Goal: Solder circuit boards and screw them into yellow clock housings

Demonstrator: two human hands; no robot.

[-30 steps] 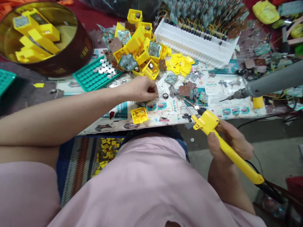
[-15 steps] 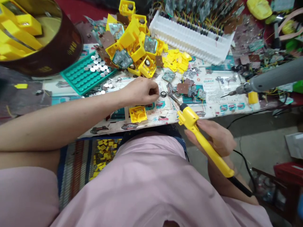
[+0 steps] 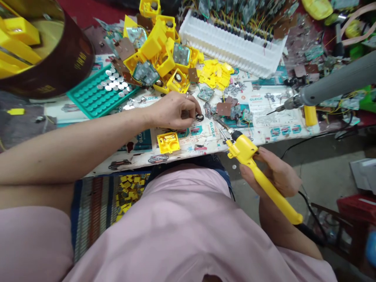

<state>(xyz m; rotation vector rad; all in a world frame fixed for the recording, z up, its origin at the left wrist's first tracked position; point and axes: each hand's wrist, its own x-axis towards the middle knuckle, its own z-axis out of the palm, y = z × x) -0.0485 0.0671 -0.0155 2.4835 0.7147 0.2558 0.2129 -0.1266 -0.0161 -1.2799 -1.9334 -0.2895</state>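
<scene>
My left hand (image 3: 175, 111) is over the table, its fingers curled and their tips on a small round black-and-silver part (image 3: 199, 117). My right hand (image 3: 277, 172) is wrapped around the handle of a yellow soldering gun (image 3: 249, 154), whose metal tip points up and left toward the table, a short way right of the round part. Just below my left hand, an open yellow plastic case (image 3: 168, 143) lies with its inside facing up. Brown and green circuit boards (image 3: 227, 109) lie in a small heap beyond the soldering tip.
Yellow cases (image 3: 158, 45) are piled at the back. A teal tray (image 3: 91, 92) holds silver discs beside a brown tin (image 3: 73, 58). White foam (image 3: 235, 47) holds wired boards. From the right, a grey electric screwdriver (image 3: 326, 86) juts over the table.
My left fingers have come onto the round part, which they were just beside before. My right hand has drawn the soldering gun slightly right and down. The view has shifted a little.
</scene>
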